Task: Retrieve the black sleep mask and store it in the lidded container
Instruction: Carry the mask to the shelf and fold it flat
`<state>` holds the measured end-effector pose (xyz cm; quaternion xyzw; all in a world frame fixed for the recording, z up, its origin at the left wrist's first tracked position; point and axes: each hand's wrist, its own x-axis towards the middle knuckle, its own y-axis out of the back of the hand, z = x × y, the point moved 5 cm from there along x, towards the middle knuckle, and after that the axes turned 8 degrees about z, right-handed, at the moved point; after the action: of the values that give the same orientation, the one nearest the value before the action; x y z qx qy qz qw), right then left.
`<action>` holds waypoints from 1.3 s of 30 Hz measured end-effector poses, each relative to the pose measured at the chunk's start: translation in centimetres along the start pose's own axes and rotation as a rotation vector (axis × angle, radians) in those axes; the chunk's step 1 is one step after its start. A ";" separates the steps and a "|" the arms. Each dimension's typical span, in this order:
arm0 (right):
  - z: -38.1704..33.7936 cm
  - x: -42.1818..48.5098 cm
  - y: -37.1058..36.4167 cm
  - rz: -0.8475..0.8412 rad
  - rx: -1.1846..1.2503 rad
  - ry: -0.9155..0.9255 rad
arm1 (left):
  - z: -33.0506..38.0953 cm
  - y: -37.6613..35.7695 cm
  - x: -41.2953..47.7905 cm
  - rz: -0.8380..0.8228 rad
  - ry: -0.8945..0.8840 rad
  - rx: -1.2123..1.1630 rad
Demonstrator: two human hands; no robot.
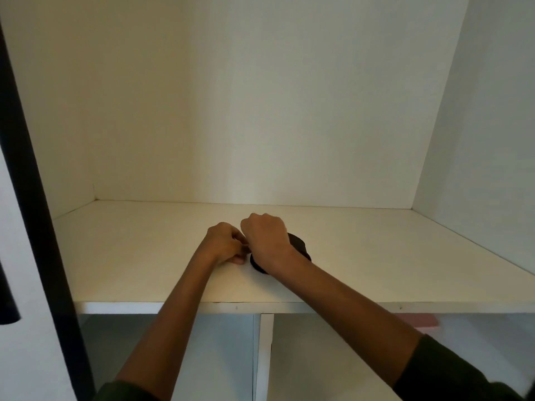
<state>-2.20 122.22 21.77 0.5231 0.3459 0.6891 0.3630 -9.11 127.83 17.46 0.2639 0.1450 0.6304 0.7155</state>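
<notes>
The black sleep mask [299, 246] lies in the middle of a white cupboard shelf [376, 256], mostly hidden under my hands. My right hand [266, 235] is curled over its top and grips it; only the mask's right side and a bit of its near edge show. My left hand [224, 245] sits just left of it with fingers curled, pinching at the mask's left edge where the two hands meet. No lidded container is in view.
The shelf sits in a tall white compartment with side and back walls. A black door edge [34, 198] runs down the left. Below the shelf a white divider [265, 357] splits two lower compartments; a pink object [421, 322] shows under the shelf on the right.
</notes>
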 end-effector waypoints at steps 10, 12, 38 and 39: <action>-0.3 -0.3 -0.5 -0.058 0.148 -0.091 | 0.3 -0.1 0.9 -0.085 0.013 0.026; -0.2 -0.3 -0.4 -0.122 0.190 -0.112 | 0.2 0.1 0.9 -0.092 0.036 -0.019; 6.8 -2.8 -3.4 -0.027 0.481 -0.371 | 1.3 -0.9 1.7 -0.177 0.117 0.000; 6.4 -3.1 -4.0 -0.087 0.423 -0.362 | 1.3 -0.9 1.7 -0.176 0.116 0.001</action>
<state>5.20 122.17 18.24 0.6865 0.4336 0.4807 0.3312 -7.42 129.16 18.25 0.2135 0.2092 0.5793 0.7584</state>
